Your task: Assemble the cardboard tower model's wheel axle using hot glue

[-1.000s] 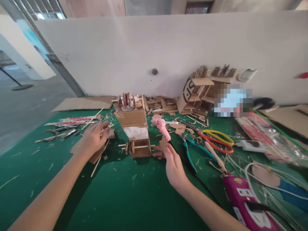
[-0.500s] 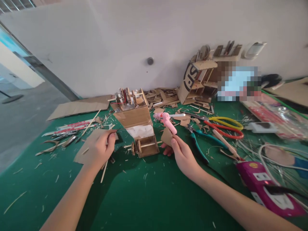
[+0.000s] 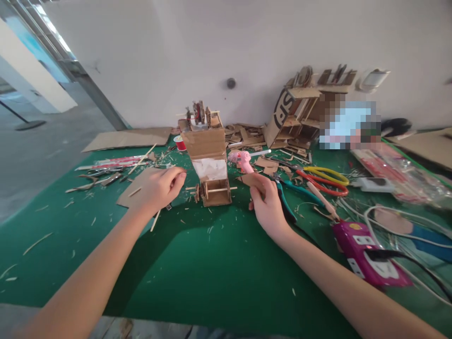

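Between my hands stands a cardboard model (image 3: 206, 146), tall and narrow, with sticks through its base and cardboard discs on top. My left hand (image 3: 160, 188) is closed to the left of it, thumb against curled fingers; whatever they hold is hidden. Under that wrist lies a flat cardboard sheet (image 3: 129, 190). On the model's right, my right hand (image 3: 268, 205) grips a small cardboard piece (image 3: 251, 179) between thumb and fingers, apart from the model. Just behind that hand lies a pink glue gun (image 3: 243, 162) with a white glue stick in it.
Pliers (image 3: 286, 202) with teal handles and scissors (image 3: 326, 176) lie right of my right hand. A purple power strip (image 3: 367, 254) with cables sits nearer. Cardboard scraps (image 3: 247, 134) and a larger cardboard structure (image 3: 293, 117) are against the wall. A red spool (image 3: 180, 143) stands behind the model.
The camera view has shifted, showing the table's near edge. My left hand has come closer to the model, and the dark thing at its fingertips no longer shows. My right hand still grips the cardboard piece.
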